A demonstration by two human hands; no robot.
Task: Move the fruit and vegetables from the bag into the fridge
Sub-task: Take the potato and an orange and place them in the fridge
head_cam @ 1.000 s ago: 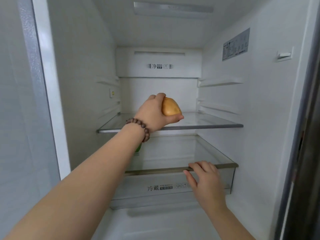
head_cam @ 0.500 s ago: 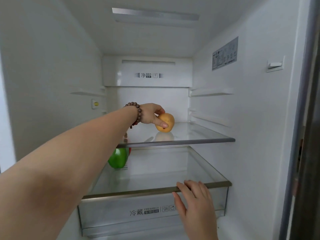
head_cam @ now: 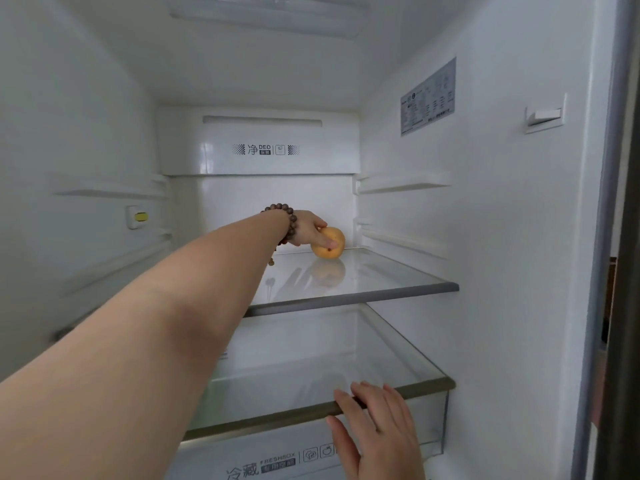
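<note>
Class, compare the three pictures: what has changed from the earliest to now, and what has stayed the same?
The left hand carried the yellow fruit from the shelf's front edge to the back of the glass shelf, fingers still on it. The right hand stays on the drawer cover's rim.

Left side of yellow fruit (head_cam: 333, 249) hidden behind left hand (head_cam: 309, 231); right hand (head_cam: 377, 431) cut off at bottom edge; drawer (head_cam: 277, 459) label partly cropped; wall sticker (head_cam: 428, 96) print too small to read.

A round orange-yellow fruit (head_cam: 329, 247) sits at twelve o'clock, far back on the upper clear glass shelf (head_cam: 381, 282), above the lidded transparent plastic crisper drawer (head_cam: 311, 410).
</note>
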